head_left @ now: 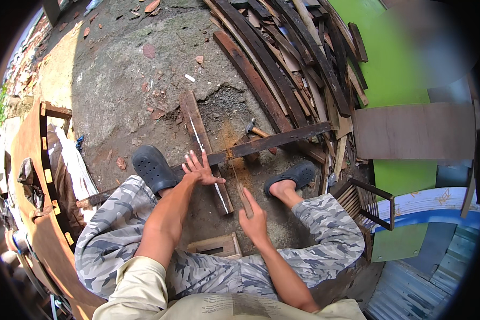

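A long dark wooden beam (282, 140) lies crosswise over a second, shorter timber (197, 120) with white streaks on it. My left hand (200, 172) is spread flat on the beam where the two cross, fingers apart. In a closed grip, my right hand (254, 221) holds a handsaw (244, 198) by its wooden handle. The saw's thin blade appears almost edge-on and meets the beam just right of my left hand. Orange-brown sawdust (244, 175) lies around the blade. My left clog (153, 164) appears to rest over the beam.
A hammer (258, 130) lies just beyond the beam. Stacked old planks (261, 85) fill the far right, near the beam's right end. My right clog (293, 177) stands on the ground. A small wooden frame (213, 245) sits between my legs, and a wooden panel (32, 160) stands left.
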Available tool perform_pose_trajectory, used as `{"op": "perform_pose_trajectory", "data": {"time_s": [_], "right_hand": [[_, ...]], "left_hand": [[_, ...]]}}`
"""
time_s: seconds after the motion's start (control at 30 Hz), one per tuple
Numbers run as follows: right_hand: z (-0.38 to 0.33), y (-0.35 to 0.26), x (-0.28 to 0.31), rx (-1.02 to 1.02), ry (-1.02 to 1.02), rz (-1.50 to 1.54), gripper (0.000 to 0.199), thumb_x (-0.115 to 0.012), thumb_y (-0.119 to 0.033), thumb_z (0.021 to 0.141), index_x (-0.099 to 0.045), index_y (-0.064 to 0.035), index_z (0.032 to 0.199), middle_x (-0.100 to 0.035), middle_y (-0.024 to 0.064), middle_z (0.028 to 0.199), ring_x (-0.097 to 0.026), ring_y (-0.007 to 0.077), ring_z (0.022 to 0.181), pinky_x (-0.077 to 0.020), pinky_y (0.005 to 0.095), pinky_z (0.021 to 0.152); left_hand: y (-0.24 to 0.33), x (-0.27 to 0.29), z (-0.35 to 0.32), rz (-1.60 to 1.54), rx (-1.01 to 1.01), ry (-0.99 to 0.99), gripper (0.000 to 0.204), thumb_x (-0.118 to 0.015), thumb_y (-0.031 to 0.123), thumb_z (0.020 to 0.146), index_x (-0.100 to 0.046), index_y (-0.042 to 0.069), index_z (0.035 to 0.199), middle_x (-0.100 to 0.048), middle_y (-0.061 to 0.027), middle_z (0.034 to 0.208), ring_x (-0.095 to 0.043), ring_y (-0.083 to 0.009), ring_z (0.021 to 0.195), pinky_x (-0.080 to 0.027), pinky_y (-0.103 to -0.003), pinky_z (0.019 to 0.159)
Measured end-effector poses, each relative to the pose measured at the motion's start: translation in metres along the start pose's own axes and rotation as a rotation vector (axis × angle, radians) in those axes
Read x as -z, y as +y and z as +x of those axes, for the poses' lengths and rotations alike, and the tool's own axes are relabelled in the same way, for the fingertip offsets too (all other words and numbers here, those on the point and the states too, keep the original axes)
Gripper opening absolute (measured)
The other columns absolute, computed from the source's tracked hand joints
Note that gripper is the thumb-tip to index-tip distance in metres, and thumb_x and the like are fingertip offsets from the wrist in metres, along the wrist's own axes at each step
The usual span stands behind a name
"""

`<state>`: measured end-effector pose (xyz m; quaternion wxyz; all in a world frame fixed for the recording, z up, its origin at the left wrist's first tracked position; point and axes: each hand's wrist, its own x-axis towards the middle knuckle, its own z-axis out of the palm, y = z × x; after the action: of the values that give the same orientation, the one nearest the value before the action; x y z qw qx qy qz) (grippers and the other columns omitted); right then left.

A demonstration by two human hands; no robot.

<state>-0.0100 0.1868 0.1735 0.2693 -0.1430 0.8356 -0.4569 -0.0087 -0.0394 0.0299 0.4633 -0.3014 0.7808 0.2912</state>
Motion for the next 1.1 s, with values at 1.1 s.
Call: {"op": "perform_pose_trajectory", "data": {"time_s": [1.1], "right_hand": [[-0.072,-0.019,0.037,-0.033,0.015,0.004,0.064,-0.059,-0.005,0.081,-0.050,-0.0143,0.144,-0.066,0.0246,0.118,-0.064,0.0429,0.105,-0.0542,0.0432,0.088]], "left_hand": [[-0.010,-0.015,0.016,-0.017,0.031,0.059,0.158,-0.072,0.084,0.058,0.035,0.012,0.149,0.033,-0.0362,0.151,0.033,-0.0544,0.139,0.010,-0.071,0.109]]}}
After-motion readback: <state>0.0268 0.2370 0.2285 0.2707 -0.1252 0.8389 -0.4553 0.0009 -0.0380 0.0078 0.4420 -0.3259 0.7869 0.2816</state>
